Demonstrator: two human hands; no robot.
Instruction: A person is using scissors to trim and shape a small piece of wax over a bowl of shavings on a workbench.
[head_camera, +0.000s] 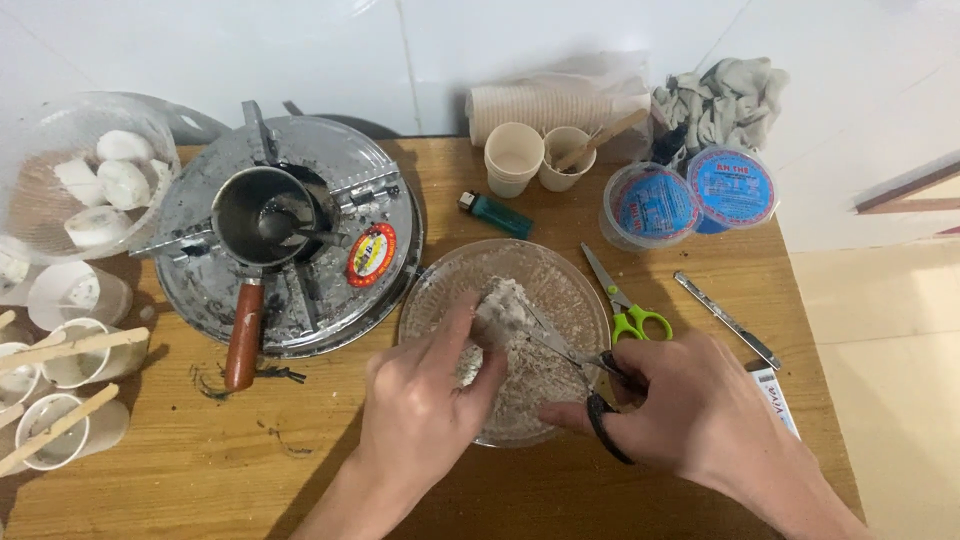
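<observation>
Low in the middle of the frame, my left hand (425, 400) pinched a whitish crumbly lump (503, 308) between thumb and fingers, holding it over the clear glass plate (440, 285). My right hand (700, 405) was closed through the black handles of a pair of scissors (575, 355), whose blades ran up and to the left, their tips at the lump's right side. So the lump sat just left of the blades, their long axis slanting toward it, with the left hand nearer. Powdery crumbs covered the plate. Right of it lay green-handled scissors (625, 305) and a metal blade (725, 320); to the upper left a small pot (262, 212) stood on a round stove (290, 240).
</observation>
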